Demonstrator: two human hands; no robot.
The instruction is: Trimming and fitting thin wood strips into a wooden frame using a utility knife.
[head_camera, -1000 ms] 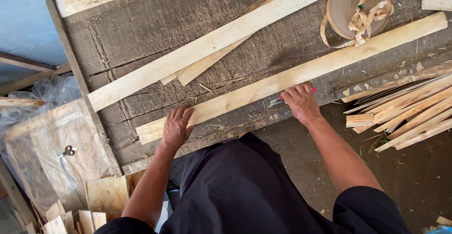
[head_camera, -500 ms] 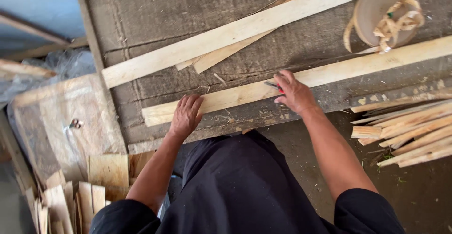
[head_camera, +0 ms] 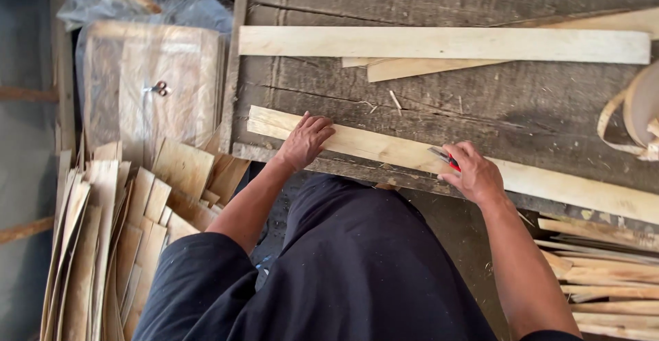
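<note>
— Left hand (head_camera: 307,141)?
— Laid flat, fingers together, palm down on the near plank (head_camera: 384,150), close to its end at nine o'clock. Pressed onto the wood, not wrapped round it.

— And the right hand (head_camera: 475,174)?
— Curled shut about a small red-handled tool (head_camera: 445,158), tip touching the same plank. Sat at three o'clock from the left one, well apart from it. Whether knife or marker, could not tell.

— Where was the plank itself?
— Stretched along the near edge of the dark workbench (head_camera: 480,100), from about nine o'clock out toward four o'clock, pale and slightly slanted, running past the frame edge.

— Anything else on the bench?
— A second pale board (head_camera: 439,44) at twelve o'clock, lying level, with a thinner strip (head_camera: 412,70) partly tucked beneath it. A roll of tan strapping (head_camera: 642,111) at three o'clock, half cut off by the frame.

— Off the bench?
— Stacked thin veneer sheets (head_camera: 110,245) at eight o'clock, fanned upright. A flat board under clear plastic (head_camera: 147,87) at ten o'clock. A pile of narrow slats (head_camera: 604,279) at four o'clock, just beside the right forearm.
</note>
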